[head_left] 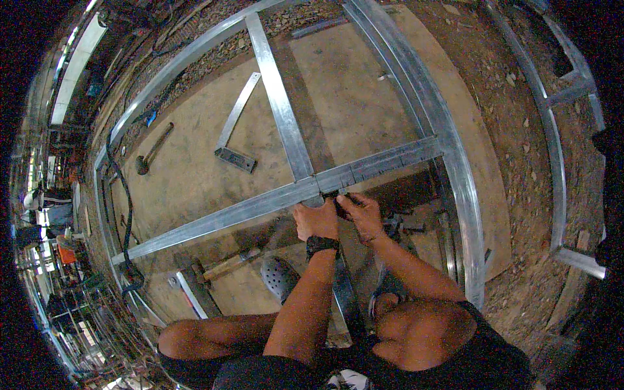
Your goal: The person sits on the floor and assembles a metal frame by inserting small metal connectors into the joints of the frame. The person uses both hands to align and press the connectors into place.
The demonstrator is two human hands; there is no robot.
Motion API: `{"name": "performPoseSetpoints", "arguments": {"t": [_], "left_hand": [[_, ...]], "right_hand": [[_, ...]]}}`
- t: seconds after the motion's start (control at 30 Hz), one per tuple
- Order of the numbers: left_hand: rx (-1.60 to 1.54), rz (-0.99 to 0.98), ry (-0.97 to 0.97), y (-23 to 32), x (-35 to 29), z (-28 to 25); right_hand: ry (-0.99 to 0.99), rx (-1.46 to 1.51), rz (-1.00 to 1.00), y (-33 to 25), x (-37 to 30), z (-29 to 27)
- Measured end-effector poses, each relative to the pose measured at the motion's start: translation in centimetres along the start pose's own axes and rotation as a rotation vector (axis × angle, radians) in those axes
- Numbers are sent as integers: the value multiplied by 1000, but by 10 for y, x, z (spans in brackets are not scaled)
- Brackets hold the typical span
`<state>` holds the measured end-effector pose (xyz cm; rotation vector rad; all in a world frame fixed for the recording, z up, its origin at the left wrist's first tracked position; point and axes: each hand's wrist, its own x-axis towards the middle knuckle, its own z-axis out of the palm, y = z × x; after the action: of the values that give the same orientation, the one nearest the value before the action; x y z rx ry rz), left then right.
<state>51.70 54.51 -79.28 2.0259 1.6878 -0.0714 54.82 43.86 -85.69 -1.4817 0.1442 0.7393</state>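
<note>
My left hand (317,220), a black watch (322,244) on its wrist, is closed at the near edge of the long metal crossbar (240,214), by its joint with an upright metal bar (277,97). Close beside it, my right hand (361,218) has its fingers bent against a small dark thing (333,194) at the crossbar's edge. What either hand grips is mostly hidden. Below them a dark metal bar (346,296) runs between my forearms toward me. Dark marks show on the crossbar right of the joint.
A metal frame (463,188) surrounds the brown board (195,188). On the board lie a try square (235,158), a hammer (155,149) and a wooden-handled tool (227,265). A black cable (123,188) crosses the frame's left side. Another metal frame (552,130) stands at right.
</note>
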Motion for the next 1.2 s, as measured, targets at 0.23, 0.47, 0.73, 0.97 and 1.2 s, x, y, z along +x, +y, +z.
{"name": "performPoseSetpoints", "arguments": {"t": [0.23,0.47,0.73,0.97,1.2], "left_hand": [[8,15,-30,2,-3,-8],[-22,30,-19,2,-3,-10],[-21,42,-1,-1,0,-4],[-11,69,-1,-3,0,-5],[-2,76,25,-3,-1,-3]], "right_hand": [[-9,49,-3,0,1,0],[-6,68,60,-22,-18,-1],[-5,138,39,-24,-10,0],[27,-12,-56,-22,2,1],[-15,102,-41,-22,7,-2]]}}
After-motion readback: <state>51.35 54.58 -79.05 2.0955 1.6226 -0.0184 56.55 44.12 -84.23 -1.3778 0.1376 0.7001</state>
